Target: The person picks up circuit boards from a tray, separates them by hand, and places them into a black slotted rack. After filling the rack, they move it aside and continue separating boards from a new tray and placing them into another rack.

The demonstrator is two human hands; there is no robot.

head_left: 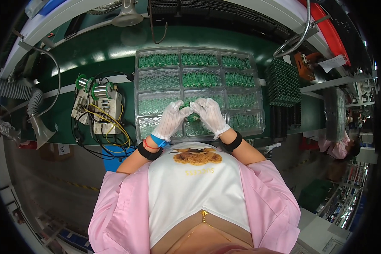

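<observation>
Both hands wear thin white gloves and meet over the near middle of a clear plastic tray [136, 80] divided into several compartments. Between the fingertips is a small green circuit board [193, 117], partly hidden by them. My left hand [172, 120] is closed on its left side, with thumb and fingers bent toward it. My right hand [211, 116] pinches from the right. Rows of green circuit boards [201, 79] fill many compartments. One compartment, left in the second row, shows mostly bare ribbed plastic [158, 79].
Left of the tray stand solder wire spools [102, 91] on white units, with tangled black and yellow cables [114, 123]. A tall stack of green boards [282, 82] rises at the right. Fume extraction nozzles [41, 132] hang at left and above [127, 16]. Another person [335, 146] sits far right.
</observation>
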